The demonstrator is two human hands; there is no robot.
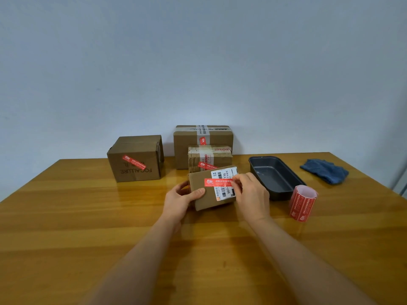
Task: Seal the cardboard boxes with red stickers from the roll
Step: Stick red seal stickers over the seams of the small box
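**Pressing a red sticker onto the small box**

Holding the small cardboard box (203,197) tipped up on the wooden table (88,227), we grip its left edge with our left hand (182,200), thumb lying across the front face and fingers curled behind. Our right hand (251,194) sits at the box's right side, its fingertips (236,180) pinching the right end of a red sticker (218,182). That sticker runs across the upper front of the box and overlaps the white shipping label (225,183) with its barcodes.

Behind this box stands a taped box (209,158) with a red sticker on its front, and behind that a larger box (202,139) banded with pale tape and also marked in red. Off to the left, well apart from the others, sits a brown box printed FOCALLURE (136,159), its lettering upside down to us, with a slanted red sticker on its facing side.

To our right, the sticker roll (302,203) stands upright on the table, just in front of a dark baking pan (275,177). A crumpled blue cloth (324,170) lies further right, near the table's far edge. A plain pale wall (198,62) fills the view above.
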